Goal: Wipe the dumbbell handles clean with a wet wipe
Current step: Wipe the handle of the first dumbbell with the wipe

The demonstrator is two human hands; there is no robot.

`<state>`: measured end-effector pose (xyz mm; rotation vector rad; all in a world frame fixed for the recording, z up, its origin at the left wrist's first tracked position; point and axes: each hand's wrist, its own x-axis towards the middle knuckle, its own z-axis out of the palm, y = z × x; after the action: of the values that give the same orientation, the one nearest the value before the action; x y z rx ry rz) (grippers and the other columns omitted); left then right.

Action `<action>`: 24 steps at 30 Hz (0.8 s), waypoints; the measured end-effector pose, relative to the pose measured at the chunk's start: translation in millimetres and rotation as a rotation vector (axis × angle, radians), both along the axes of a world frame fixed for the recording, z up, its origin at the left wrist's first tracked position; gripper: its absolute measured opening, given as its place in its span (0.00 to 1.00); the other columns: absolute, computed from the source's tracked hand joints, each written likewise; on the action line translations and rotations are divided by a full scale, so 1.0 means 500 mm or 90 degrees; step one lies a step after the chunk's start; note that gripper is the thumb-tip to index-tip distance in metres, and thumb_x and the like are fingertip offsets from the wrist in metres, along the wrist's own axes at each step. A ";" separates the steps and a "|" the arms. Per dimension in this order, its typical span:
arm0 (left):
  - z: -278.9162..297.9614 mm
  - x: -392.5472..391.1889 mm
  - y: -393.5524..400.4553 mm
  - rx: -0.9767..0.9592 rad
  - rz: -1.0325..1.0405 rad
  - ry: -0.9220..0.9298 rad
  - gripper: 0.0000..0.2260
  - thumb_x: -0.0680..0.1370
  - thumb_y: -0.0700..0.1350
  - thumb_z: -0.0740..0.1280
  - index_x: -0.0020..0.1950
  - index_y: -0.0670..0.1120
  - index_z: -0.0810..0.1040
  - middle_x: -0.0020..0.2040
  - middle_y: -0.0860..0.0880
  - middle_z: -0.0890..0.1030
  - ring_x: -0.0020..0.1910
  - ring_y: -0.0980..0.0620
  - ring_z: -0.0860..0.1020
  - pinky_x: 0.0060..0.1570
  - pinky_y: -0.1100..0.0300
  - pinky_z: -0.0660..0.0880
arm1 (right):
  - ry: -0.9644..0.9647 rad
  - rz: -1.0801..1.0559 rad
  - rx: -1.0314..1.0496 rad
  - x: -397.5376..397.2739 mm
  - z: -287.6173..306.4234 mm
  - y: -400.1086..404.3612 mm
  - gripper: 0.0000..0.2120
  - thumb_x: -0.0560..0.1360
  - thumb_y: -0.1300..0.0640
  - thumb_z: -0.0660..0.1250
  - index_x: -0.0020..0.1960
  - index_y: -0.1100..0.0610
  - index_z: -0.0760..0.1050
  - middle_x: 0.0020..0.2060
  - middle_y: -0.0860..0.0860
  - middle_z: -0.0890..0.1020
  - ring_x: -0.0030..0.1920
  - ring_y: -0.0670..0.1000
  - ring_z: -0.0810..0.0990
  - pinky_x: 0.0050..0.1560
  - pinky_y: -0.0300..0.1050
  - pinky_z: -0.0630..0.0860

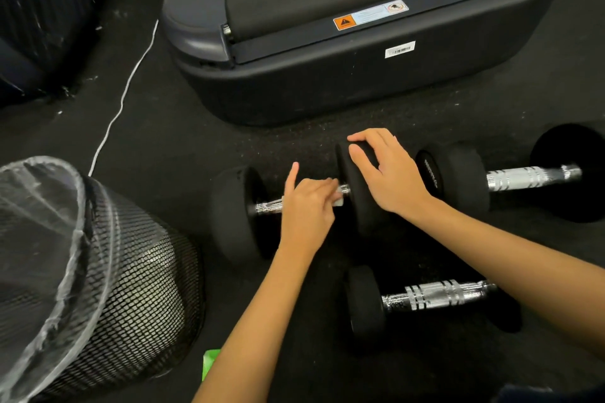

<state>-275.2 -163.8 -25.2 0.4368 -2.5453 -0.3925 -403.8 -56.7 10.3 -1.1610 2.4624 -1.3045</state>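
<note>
the left hand (306, 206) is closed around the knurled chrome handle (266, 206) of the nearest-left black rubber dumbbell (229, 216), pressing a small white wet wipe (339, 203) against the bar – index finger raised. the right hand (384, 173) lies flat and spread on that dumbbell's right weight head (360, 206), gripping nothing. two further chrome-handled dumbbells (530, 175) (438, 296) lie on the dark speckled floor (183, 137) to the right. a black mesh waste bin with clear liner (98, 275) stands at left – a dark treadmill base (327, 75) beyond.

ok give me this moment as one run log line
phase: wiping handle | left hand: wet wipe on dumbbell handle | right hand: steadying its right weight | other dumbbells: untouched
</note>
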 end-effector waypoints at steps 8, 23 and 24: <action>-0.029 0.029 0.006 -0.036 0.011 0.067 0.12 0.74 0.38 0.67 0.55 0.43 0.84 0.51 0.50 0.84 0.52 0.52 0.82 0.74 0.40 0.57 | 0.013 0.015 0.026 -0.014 0.002 -0.002 0.14 0.81 0.47 0.58 0.62 0.51 0.74 0.59 0.46 0.76 0.61 0.46 0.74 0.73 0.59 0.61; -0.054 0.043 -0.008 -0.074 -0.039 0.117 0.13 0.73 0.34 0.70 0.56 0.42 0.84 0.59 0.48 0.83 0.60 0.52 0.80 0.72 0.38 0.60 | 0.045 0.013 0.063 -0.014 0.006 0.001 0.15 0.81 0.46 0.56 0.62 0.50 0.73 0.61 0.47 0.76 0.62 0.49 0.75 0.72 0.58 0.61; -0.057 0.054 -0.014 -0.071 -0.028 0.126 0.13 0.74 0.34 0.69 0.57 0.43 0.84 0.59 0.48 0.83 0.61 0.52 0.79 0.71 0.37 0.61 | 0.043 0.013 0.058 -0.014 0.005 0.002 0.15 0.81 0.46 0.56 0.62 0.50 0.73 0.61 0.46 0.76 0.60 0.49 0.76 0.71 0.57 0.62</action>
<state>-248.4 -170.9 -53.5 0.2868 -2.3728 -0.2925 -411.0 -55.8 12.9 -1.2242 2.5210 -1.1535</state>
